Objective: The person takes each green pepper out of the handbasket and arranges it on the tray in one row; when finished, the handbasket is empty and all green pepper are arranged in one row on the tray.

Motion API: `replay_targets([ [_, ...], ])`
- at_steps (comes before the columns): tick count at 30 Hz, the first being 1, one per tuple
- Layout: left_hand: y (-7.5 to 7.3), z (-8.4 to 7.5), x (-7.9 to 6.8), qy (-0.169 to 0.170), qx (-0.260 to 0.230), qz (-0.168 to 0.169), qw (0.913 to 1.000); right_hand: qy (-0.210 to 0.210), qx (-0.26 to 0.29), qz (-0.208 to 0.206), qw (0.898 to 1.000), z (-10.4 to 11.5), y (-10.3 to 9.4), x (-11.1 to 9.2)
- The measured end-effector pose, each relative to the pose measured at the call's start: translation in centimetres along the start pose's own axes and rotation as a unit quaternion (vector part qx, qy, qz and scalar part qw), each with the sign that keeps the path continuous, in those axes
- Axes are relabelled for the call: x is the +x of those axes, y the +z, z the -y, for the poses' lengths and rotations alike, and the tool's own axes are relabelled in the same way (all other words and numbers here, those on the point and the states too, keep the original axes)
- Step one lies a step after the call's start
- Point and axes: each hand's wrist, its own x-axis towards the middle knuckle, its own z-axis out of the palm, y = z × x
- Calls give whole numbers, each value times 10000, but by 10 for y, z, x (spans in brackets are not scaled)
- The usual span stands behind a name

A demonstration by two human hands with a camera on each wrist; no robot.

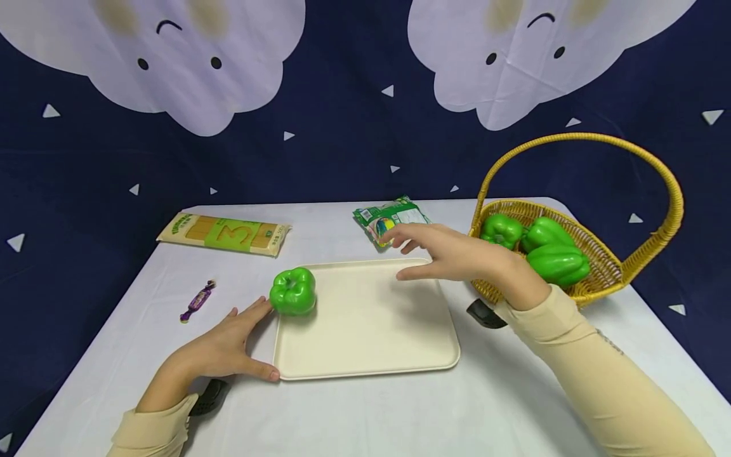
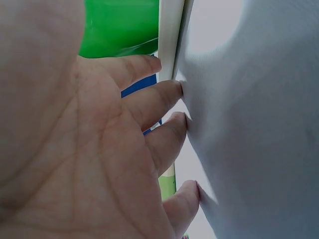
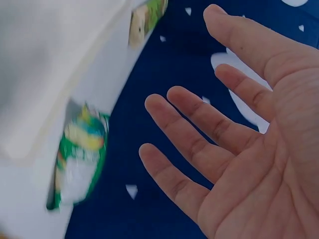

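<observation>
A green bell pepper [image 1: 293, 291] sits on the left end of a cream tray [image 1: 371, 324]. My left hand [image 1: 228, 346] is spread at the tray's left edge, thumb at the near corner and fingertips beside the pepper. In the left wrist view, the fingers [image 2: 154, 107] meet the white tablecloth, and part of the pepper [image 2: 122, 27] shows above them. Over the tray's far right part hovers my right hand [image 1: 457, 251], its fingers loosely extended and nothing in it. The right wrist view shows that hand's bare palm [image 3: 254, 174].
At the right stands a yellow wicker basket [image 1: 599, 254] with a tall handle, holding several green peppers [image 1: 556, 263]. A green packet [image 1: 391, 219] lies behind the tray. Farther left are a noodle pack [image 1: 225, 233] and a purple-wrapped candy [image 1: 198, 301].
</observation>
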Motion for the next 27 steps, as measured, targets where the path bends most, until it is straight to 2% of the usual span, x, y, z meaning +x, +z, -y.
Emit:
replay_targets([
  [11, 1, 1, 0, 101, -74, -4, 9999, 952, -447, -402, 9936, -28, -52, -55],
  [15, 1, 1, 1, -14, -96, 69, 9999, 1338, -518, -430, 9887, -38, -66, -74],
  [21, 1, 3, 1, -84, -104, 123, 9998, 1818, -736, -92, 9805, -55, -83, -94],
  [27, 1, 4, 0, -45, -115, 83, 9999, 2300, -1044, 481, 9664, -72, -91, -105],
])
